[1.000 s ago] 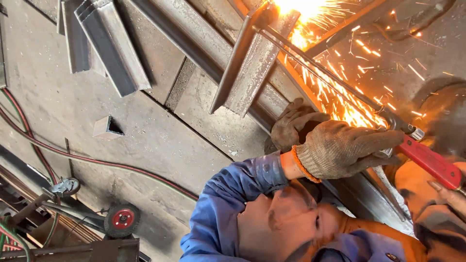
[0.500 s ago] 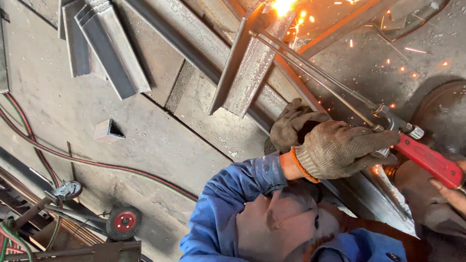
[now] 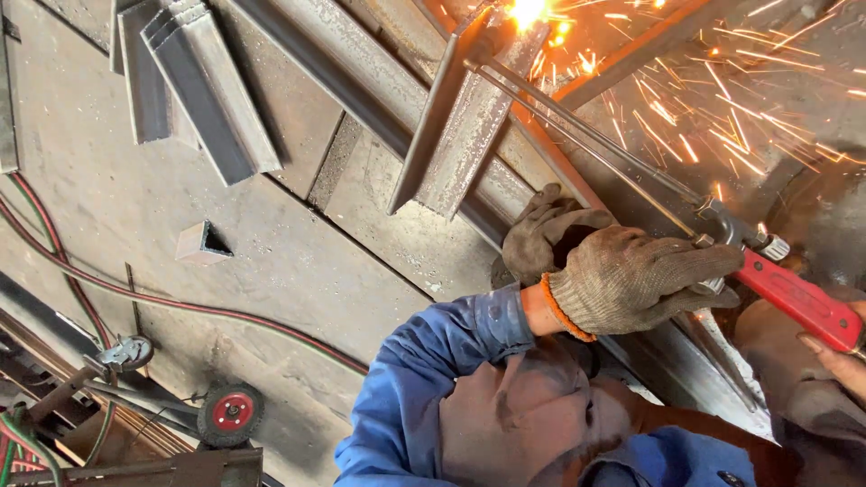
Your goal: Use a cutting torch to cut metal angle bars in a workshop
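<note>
My left hand (image 3: 636,281), in a worn grey knit glove with an orange cuff and a blue sleeve, grips the cutting torch (image 3: 798,302) where its thin metal tubes meet the red handle. My right hand (image 3: 839,361) shows only as bare fingers at the right edge, wrapped under that red handle. The tubes run up and left to the tip, which burns bright against the top end of a tilted steel angle bar (image 3: 460,126). Orange sparks (image 3: 722,117) spray to the right. A second grey glove (image 3: 541,234) sits just behind my left hand.
Cut steel channel pieces (image 3: 207,99) lie at the upper left. A small square tube offcut (image 3: 203,243) sits on the steel floor plate. Red and green hoses (image 3: 180,302) curve across the floor. A red-hubbed caster wheel (image 3: 232,412) and a metal frame stand at the lower left.
The heavy spark spray of a second ago died down to a few sparks, then flared again to the right. Both hands have stayed on the torch almost without moving.
</note>
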